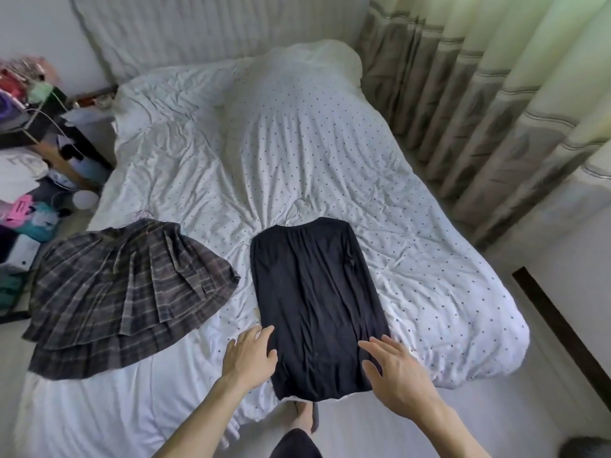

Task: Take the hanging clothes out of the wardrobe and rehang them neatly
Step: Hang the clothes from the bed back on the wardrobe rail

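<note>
A black garment (317, 305) is laid flat between left hand (249, 353) and right hand (396, 375); a grey pleated plaid skirt (132, 292) is spread left of both.

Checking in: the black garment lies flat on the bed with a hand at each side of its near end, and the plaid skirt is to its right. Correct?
Not quite. The head view shows the plaid skirt to the left of the black garment, not its right. The rest holds: it lies flat on the bed, with the left hand and right hand flanking its near end.
</note>
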Available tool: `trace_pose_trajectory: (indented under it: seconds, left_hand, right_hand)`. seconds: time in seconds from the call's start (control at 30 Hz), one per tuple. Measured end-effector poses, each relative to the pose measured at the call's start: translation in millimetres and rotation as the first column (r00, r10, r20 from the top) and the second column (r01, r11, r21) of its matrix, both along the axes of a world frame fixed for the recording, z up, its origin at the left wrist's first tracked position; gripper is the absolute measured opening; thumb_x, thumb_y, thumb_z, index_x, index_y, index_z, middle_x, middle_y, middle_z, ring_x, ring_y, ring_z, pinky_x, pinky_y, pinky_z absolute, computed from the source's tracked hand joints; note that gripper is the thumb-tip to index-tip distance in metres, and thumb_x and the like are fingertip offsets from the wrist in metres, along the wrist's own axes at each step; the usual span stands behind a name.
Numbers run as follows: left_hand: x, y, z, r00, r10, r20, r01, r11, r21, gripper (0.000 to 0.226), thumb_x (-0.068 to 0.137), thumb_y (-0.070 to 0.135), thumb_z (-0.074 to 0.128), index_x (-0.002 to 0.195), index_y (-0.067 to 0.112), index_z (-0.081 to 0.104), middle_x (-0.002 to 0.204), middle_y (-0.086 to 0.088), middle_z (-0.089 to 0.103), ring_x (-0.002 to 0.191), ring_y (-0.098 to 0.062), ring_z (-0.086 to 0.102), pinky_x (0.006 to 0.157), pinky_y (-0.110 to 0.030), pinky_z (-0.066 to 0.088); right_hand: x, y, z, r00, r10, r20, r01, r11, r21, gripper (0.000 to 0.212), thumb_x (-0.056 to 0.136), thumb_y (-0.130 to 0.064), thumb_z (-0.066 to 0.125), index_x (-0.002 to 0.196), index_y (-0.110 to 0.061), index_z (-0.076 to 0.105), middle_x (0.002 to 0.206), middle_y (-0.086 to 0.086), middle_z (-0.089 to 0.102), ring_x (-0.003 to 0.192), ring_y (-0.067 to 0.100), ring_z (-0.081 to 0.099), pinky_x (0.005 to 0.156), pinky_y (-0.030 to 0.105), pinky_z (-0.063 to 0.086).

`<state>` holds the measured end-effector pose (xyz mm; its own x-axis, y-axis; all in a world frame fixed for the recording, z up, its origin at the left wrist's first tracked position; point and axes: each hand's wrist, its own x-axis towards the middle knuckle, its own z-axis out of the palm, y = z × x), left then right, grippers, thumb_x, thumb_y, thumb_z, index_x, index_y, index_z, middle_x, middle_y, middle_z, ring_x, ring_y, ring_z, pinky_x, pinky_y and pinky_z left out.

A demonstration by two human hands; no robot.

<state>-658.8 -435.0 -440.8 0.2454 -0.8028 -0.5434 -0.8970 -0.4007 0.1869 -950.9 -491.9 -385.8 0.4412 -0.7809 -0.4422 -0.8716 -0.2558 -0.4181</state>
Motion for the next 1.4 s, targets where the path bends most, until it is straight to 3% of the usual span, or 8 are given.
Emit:
trace_pose_trajectory:
  seconds: [0.3, 0.47, 0.73, 0.87, 1.0, 1.17, 1.3, 1.4]
  left_hand:
    - [43.2, -88.2, -69.1, 0.997, -0.032, -0.069, 0.048, 0.97, 0.238, 0.058, 0.1, 0.038, 0.04, 0.155, 0.026, 0.026, 0.158, 0.003, 0.032, 0.145, -0.02, 0.03, 0.117, -0.044, 0.028]
    - [85.2, -172.8, -116.6, 0.995, -0.046, -0.088, 0.073, 0.941, 0.331, 0.058, 0.1, 0.035, 0.04, 0.155, 0.025, 0.026, 0.156, 0.001, 0.034, 0.141, -0.023, 0.035, 0.115, -0.043, 0.031]
    - [168.6, -335.7, -185.2, 0.999, 0.024, -0.03, -0.016, 0.969, 0.248, 0.063, 0.098, 0.033, 0.044, 0.157, 0.022, 0.022, 0.159, -0.007, 0.027, 0.141, -0.027, 0.035, 0.11, -0.044, 0.038]
    - [201.0, -400.1, -223.0, 0.997, 0.077, -0.002, -0.076, 0.98, 0.181, 0.064, 0.096, 0.032, 0.046, 0.155, 0.02, 0.025, 0.156, -0.009, 0.034, 0.14, -0.03, 0.036, 0.109, -0.049, 0.038]
    - [208.9, -427.6, -253.1, 0.998, 0.062, 0.026, -0.066, 0.978, 0.199, 0.057, 0.098, 0.032, 0.048, 0.151, 0.016, 0.033, 0.15, -0.011, 0.042, 0.137, -0.031, 0.041, 0.108, -0.05, 0.037]
    - [207.7, -430.7, -250.3, 0.992, 0.101, 0.074, -0.108, 0.989, 0.096, 0.039, 0.099, 0.032, 0.051, 0.131, 0.01, 0.05, 0.126, -0.014, 0.061, 0.116, -0.036, 0.057, 0.092, -0.046, 0.049]
    - [196.3, -417.5, -212.5, 0.945, 0.304, -0.12, -0.295, 0.951, 0.088, 0.025, 0.098, 0.03, 0.046, 0.097, 0.01, 0.061, 0.099, -0.008, 0.065, 0.085, -0.027, 0.058, 0.079, -0.036, 0.047]
    - [175.2, -391.5, -174.9, 0.884, 0.389, -0.258, -0.375, 0.921, 0.105, 0.03, 0.094, 0.028, 0.056, 0.066, 0.023, 0.046, 0.069, 0.001, 0.055, 0.065, -0.018, 0.05, 0.063, -0.03, 0.038]
  right_hand:
    - [45.4, -82.0, -65.3, 0.991, -0.023, -0.135, 0.047, 0.982, 0.183, 0.048, 0.105, -0.037, 0.033, 0.153, -0.03, 0.031, 0.155, -0.015, 0.037, 0.152, 0.015, 0.015, 0.117, 0.031, 0.028]
    - [87.5, -151.7, -117.8, 0.975, -0.016, -0.22, 0.084, 0.949, 0.305, 0.051, 0.105, -0.037, 0.035, 0.154, -0.028, 0.028, 0.162, -0.006, 0.025, 0.153, 0.018, 0.01, 0.12, 0.034, 0.023]
    - [153.3, -253.1, -207.6, 0.953, -0.021, -0.302, 0.143, 0.91, 0.388, 0.06, 0.104, -0.038, 0.036, 0.158, -0.029, 0.013, 0.167, 0.004, -0.002, 0.153, 0.028, 0.001, 0.121, 0.043, 0.021]
    - [169.6, -266.8, -243.5, 0.921, 0.025, -0.39, 0.171, 0.871, 0.46, 0.067, 0.101, -0.042, 0.039, 0.158, -0.033, 0.003, 0.166, 0.004, -0.013, 0.151, 0.04, -0.003, 0.119, 0.055, 0.018]
    - [167.7, -262.7, -261.5, 0.918, 0.021, -0.396, 0.202, 0.835, 0.511, 0.071, 0.1, -0.044, 0.041, 0.158, -0.036, 0.0, 0.165, 0.001, -0.015, 0.152, 0.038, -0.007, 0.12, 0.056, 0.017]
    - [155.1, -265.1, -259.2, 0.924, 0.017, -0.382, 0.191, 0.844, 0.501, 0.067, 0.101, -0.04, 0.041, 0.157, -0.039, 0.005, 0.167, -0.002, -0.008, 0.153, 0.029, -0.002, 0.121, 0.05, 0.019]
    - [145.4, -268.6, -244.7, 0.927, -0.069, -0.367, 0.264, 0.817, 0.512, 0.06, 0.101, -0.04, 0.042, 0.157, -0.028, 0.022, 0.164, 0.003, 0.019, 0.151, 0.027, 0.017, 0.119, 0.043, 0.026]
    - [146.2, -269.5, -220.4, 0.922, -0.208, -0.325, 0.361, 0.763, 0.536, 0.057, 0.101, -0.042, 0.043, 0.153, -0.02, 0.031, 0.151, 0.004, 0.044, 0.136, 0.023, 0.042, 0.109, 0.034, 0.038]
